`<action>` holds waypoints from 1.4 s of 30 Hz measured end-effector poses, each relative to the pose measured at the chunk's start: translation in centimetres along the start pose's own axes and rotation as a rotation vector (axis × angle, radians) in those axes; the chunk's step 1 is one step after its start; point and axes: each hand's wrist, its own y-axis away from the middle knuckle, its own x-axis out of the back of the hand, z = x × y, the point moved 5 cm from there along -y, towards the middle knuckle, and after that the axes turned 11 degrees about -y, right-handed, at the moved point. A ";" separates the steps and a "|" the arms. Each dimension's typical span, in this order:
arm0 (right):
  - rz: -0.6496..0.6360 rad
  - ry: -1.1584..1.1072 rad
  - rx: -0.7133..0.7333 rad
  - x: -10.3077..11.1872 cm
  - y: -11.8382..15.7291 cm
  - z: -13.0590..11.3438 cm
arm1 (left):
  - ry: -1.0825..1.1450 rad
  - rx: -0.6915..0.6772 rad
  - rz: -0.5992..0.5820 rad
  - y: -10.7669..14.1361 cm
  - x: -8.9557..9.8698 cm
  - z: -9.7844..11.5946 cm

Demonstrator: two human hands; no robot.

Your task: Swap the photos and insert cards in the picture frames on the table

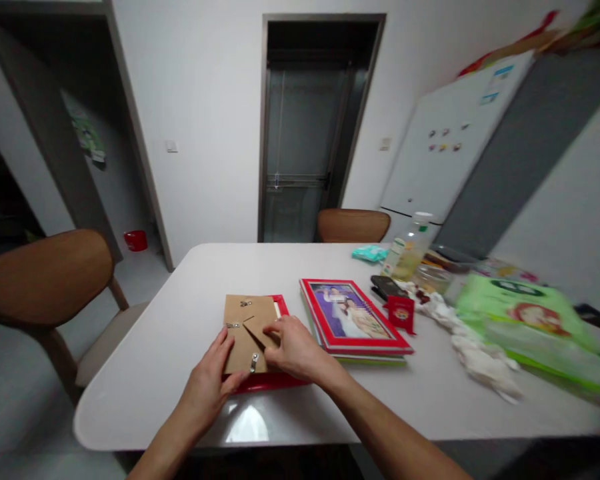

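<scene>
A brown picture-frame backing board (237,349) with small metal clips lies askew over a red picture frame (275,383) on the table. My left hand (211,373) grips the board's lower left corner, fingers along the left edge and thumb at the bottom edge. With bent fingers, my right hand (294,348) pinches the board's stand flap (263,331), which is raised a little and leaves a dark gap beneath. Right of my hands sits a stack of framed pictures (350,313), the top one red-edged and face up. My right fingertips are partly hidden.
On the white table (180,400), the right side holds a black stapler-like object (387,287), a small red packet (401,315), crumpled tissue (480,360), a green wipes pack (525,320) and a bottle (410,250). Wooden chairs stand left (50,273) and at the far side (354,225).
</scene>
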 end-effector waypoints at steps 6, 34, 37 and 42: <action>-0.057 0.174 0.033 -1.2 0.0 2.3 | -0.134 -0.152 -0.079 -1.6 -3.6 -1.1; 0.055 0.182 0.017 -3.9 4.1 1.6 | -0.070 -0.207 -0.096 1.6 -2.0 1.7; 0.077 0.144 0.063 -4.3 4.8 1.6 | -0.004 -0.156 -0.109 2.2 -1.9 1.6; 0.076 0.039 0.109 -4.2 5.4 2.1 | 0.054 -0.111 -0.110 3.1 -1.7 1.4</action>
